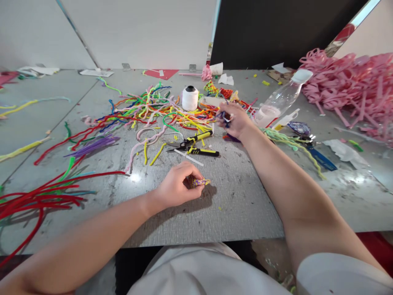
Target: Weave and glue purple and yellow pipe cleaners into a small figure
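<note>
Near the table's front, my left hand (181,183) pinches a small yellow and purple patterned piece (201,182) between thumb and fingers. My right hand (232,119) reaches out to the right end of the pile of coloured fuzzy stems (172,110), its fingers curled around something dark blue or purple that is mostly hidden. Between the hands lie black and yellow cutting pliers (196,146) with their jaws apart, pointing left. A white spool of thread (190,98) stands upright just behind them, among the stems.
A clear plastic bottle (281,98) leans right of my right hand. Pink ribbon loops (353,86) are heaped at the far right. A blue-handled tool (321,157) lies below them. Red stems (39,200) spread over the left front, with purple strips (93,146) behind.
</note>
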Action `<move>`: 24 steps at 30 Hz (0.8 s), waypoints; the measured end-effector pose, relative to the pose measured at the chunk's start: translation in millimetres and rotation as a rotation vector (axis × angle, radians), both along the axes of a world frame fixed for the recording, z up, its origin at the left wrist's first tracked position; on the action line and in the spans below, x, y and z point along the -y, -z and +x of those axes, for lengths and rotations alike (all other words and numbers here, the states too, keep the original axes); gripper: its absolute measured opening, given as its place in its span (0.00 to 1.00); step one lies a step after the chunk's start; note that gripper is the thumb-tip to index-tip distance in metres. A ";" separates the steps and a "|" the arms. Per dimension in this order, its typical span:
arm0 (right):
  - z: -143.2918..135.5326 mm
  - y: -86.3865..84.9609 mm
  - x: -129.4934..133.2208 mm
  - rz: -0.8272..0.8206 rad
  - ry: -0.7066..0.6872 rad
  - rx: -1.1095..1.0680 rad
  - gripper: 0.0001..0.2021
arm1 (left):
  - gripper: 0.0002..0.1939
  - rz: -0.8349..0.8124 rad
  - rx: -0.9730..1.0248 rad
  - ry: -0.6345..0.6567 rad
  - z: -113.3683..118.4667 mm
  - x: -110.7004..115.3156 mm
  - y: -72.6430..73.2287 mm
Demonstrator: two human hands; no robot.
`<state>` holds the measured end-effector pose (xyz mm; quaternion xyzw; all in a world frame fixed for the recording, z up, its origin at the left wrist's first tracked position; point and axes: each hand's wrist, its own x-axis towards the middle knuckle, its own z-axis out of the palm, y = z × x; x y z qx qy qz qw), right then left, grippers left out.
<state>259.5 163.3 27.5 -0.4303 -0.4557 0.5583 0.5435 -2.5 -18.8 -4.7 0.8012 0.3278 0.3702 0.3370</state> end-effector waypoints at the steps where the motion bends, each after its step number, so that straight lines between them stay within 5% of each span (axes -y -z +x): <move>1: -0.5 0.1 -0.5 0.005 0.007 0.000 0.21 | 0.04 0.003 0.001 0.000 -0.2 -0.2 0.2; 10: 0.2 3.4 -5.3 0.010 0.074 0.007 0.24 | 0.04 0.006 -0.014 0.004 -0.2 0.1 0.1; 24: -5.1 9.0 -11.5 0.004 0.193 -0.099 0.12 | 0.04 0.021 -0.003 0.004 -1.4 -0.1 0.3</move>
